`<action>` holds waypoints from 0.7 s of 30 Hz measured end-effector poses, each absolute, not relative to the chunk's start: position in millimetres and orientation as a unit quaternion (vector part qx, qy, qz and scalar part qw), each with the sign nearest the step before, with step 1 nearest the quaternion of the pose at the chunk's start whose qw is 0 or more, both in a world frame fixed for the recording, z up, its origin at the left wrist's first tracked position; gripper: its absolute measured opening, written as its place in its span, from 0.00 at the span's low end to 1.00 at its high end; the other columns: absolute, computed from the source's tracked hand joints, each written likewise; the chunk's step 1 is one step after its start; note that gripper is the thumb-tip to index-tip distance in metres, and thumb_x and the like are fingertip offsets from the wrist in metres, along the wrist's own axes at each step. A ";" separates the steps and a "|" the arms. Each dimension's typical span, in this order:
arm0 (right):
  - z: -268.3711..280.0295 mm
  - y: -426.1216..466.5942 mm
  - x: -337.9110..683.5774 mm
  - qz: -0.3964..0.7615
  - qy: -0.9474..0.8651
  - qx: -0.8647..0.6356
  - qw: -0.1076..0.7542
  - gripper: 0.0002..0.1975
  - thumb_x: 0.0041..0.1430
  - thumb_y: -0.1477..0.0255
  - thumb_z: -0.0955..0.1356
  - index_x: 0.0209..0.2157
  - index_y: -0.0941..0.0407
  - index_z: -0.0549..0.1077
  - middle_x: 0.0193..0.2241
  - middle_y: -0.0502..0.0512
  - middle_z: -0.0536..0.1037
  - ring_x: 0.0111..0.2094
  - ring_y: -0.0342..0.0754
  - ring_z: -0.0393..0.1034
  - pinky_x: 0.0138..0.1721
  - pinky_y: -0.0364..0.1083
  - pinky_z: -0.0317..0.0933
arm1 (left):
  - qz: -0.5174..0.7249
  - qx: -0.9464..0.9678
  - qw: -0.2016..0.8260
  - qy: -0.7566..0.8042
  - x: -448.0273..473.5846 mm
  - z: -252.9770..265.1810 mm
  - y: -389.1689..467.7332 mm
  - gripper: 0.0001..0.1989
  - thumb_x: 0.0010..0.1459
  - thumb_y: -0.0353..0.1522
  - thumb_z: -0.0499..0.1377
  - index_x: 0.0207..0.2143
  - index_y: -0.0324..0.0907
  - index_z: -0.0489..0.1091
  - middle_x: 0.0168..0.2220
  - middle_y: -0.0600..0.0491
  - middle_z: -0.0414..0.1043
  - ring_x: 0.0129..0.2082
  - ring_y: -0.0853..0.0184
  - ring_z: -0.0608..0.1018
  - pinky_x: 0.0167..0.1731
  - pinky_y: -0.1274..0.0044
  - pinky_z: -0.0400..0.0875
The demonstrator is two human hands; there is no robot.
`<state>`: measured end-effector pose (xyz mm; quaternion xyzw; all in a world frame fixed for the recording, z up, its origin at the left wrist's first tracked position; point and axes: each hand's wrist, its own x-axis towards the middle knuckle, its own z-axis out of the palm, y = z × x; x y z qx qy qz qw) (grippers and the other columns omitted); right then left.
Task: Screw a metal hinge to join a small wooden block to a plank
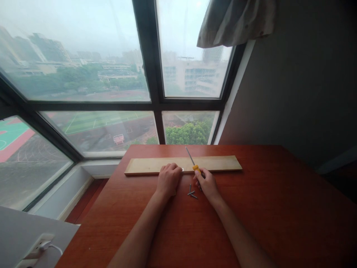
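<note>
A long pale wooden board point(212, 163) lies flat across the far part of the table. My left hand point(168, 179) rests over the board's near edge, left of its middle, fingers curled and pressed down. By its fingertips shows a small whitish piece point(182, 169), mostly hidden and too small to name. In my right hand point(206, 182) is a screwdriver point(196, 169) with a yellow handle, its shaft tilted up and pointing away over the board. Several screws point(191, 192) lie loose on the table between my hands, just short of the board.
The reddish-brown wooden table point(267, 208) stretches under both arms and to the right. Beyond its far edge are windows with dark frames point(158, 85). A curtain point(237, 22) hangs at upper right. A socket with a white plug point(44, 245) sits at lower left.
</note>
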<state>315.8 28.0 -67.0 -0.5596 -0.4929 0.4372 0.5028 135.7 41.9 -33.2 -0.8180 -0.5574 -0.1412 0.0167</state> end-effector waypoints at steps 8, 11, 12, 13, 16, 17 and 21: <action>-67.9 27.8 316.0 0.437 -0.493 -0.562 0.500 0.23 0.54 0.49 0.66 0.36 0.56 0.71 0.23 0.52 0.76 0.18 0.45 0.68 0.19 0.43 0.59 | -0.172 -0.808 0.005 -0.563 136.0 -30.5 39.6 0.09 0.64 0.33 0.53 0.39 0.46 0.72 0.41 0.50 0.71 0.42 0.62 0.70 0.43 0.71 0.60; -67.9 27.7 316.1 0.437 -0.492 -0.564 0.499 0.24 0.54 0.49 0.66 0.36 0.56 0.71 0.24 0.53 0.76 0.18 0.45 0.68 0.18 0.43 0.58 | -0.182 -0.805 0.004 -0.565 134.7 -30.3 39.8 0.09 0.64 0.33 0.52 0.38 0.45 0.72 0.42 0.49 0.71 0.42 0.61 0.70 0.43 0.70 0.61; -67.7 27.6 316.1 0.438 -0.492 -0.564 0.499 0.24 0.54 0.49 0.66 0.36 0.56 0.71 0.24 0.53 0.76 0.18 0.45 0.68 0.18 0.43 0.58 | -0.183 -0.805 0.004 -0.564 134.5 -30.5 40.0 0.09 0.64 0.33 0.52 0.37 0.44 0.72 0.42 0.49 0.71 0.43 0.61 0.70 0.43 0.70 0.61; -67.5 27.5 316.0 0.438 -0.492 -0.564 0.498 0.23 0.54 0.49 0.65 0.36 0.56 0.71 0.24 0.53 0.76 0.18 0.45 0.68 0.18 0.43 0.58 | -0.183 -0.806 0.004 -0.564 134.4 -30.7 40.2 0.09 0.64 0.33 0.52 0.37 0.44 0.72 0.42 0.49 0.71 0.43 0.61 0.70 0.43 0.70 0.61; -66.7 27.0 316.0 0.438 -0.494 -0.564 0.497 0.23 0.55 0.50 0.65 0.36 0.56 0.71 0.24 0.53 0.76 0.19 0.45 0.68 0.19 0.43 0.59 | -0.175 -0.805 0.004 -0.566 135.1 -31.9 40.6 0.09 0.64 0.33 0.52 0.36 0.44 0.72 0.41 0.49 0.71 0.42 0.62 0.70 0.43 0.71 0.61; -66.4 26.8 316.0 0.438 -0.494 -0.564 0.496 0.23 0.55 0.50 0.65 0.36 0.56 0.71 0.24 0.53 0.76 0.19 0.45 0.68 0.19 0.43 0.59 | -0.173 -0.805 0.004 -0.568 135.5 -32.4 40.8 0.09 0.64 0.33 0.52 0.36 0.44 0.72 0.40 0.49 0.71 0.42 0.62 0.70 0.43 0.71 0.61; -65.8 26.0 315.9 0.438 -0.496 -0.564 0.494 0.22 0.56 0.51 0.65 0.37 0.57 0.71 0.25 0.52 0.76 0.19 0.45 0.68 0.19 0.42 0.58 | -0.178 -0.804 0.012 -0.567 136.0 -34.9 41.3 0.08 0.64 0.32 0.53 0.36 0.44 0.72 0.39 0.49 0.71 0.40 0.62 0.71 0.42 0.71 0.61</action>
